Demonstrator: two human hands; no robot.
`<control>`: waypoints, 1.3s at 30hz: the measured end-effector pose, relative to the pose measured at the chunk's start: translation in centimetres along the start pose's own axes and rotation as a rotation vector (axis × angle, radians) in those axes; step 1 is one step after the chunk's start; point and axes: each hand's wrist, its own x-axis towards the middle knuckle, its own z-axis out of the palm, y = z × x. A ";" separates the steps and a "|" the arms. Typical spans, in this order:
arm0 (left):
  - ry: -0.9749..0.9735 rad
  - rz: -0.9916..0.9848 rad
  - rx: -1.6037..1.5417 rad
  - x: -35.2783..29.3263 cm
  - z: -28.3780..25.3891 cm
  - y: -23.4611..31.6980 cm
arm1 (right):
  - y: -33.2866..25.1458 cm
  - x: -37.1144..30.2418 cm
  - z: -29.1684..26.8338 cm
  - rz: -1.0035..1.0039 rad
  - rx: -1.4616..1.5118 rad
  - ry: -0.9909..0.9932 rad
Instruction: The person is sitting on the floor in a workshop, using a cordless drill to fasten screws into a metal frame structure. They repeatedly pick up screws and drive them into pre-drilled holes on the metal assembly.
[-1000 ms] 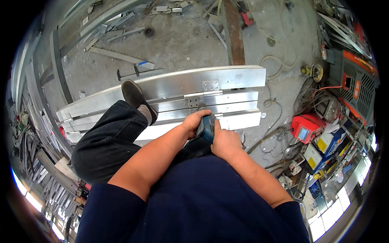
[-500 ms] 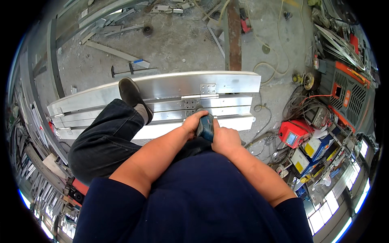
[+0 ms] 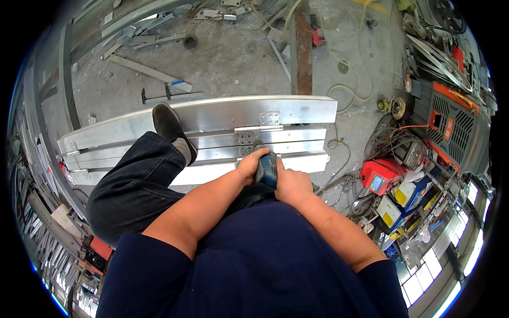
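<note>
A blue-green power drill [image 3: 269, 170] is gripped between my two hands, its front end pointing away from me at a perforated metal hinge [image 3: 247, 138]. My left hand [image 3: 247, 168] is closed round the drill's left side near the front. Behind it on the right, my right hand [image 3: 295, 185] wraps the rear and handle, which is mostly hidden. The hinge sits on long silvery metal profiles [image 3: 302, 135] lying side by side. Farther out, another hinge plate [image 3: 270, 118] is fixed to the far profile. Whether the tip touches the metal, I cannot tell.
My left shoe [image 3: 168, 122] rests on the profiles. Beyond them lie a bar clamp [image 3: 170, 96], metal offcuts and a rusty beam [image 3: 302, 53]. At right stand a red machine [image 3: 380, 176], tangled cables and a large orange-and-grey machine [image 3: 450, 124]. Hoses cross the floor.
The whole view has shifted slightly. Both hands stay closed on the drill, which remains at the same hinge with little visible movement.
</note>
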 end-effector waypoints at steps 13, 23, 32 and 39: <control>-0.029 -0.011 -0.039 0.0 -0.1 0.1 | -0.3 0.1 -0.5 -0.022 -0.030 0.022; -0.036 -0.008 -0.066 0.3 -0.2 0.0 | -0.4 0.3 -1.0 -0.038 -0.057 0.022; -0.062 0.000 -0.078 0.7 -0.5 -0.1 | -0.3 0.4 -1.0 -0.036 -0.070 0.023; -0.060 0.015 -0.085 0.4 -0.2 0.1 | -0.1 0.6 -1.2 -0.049 -0.078 0.019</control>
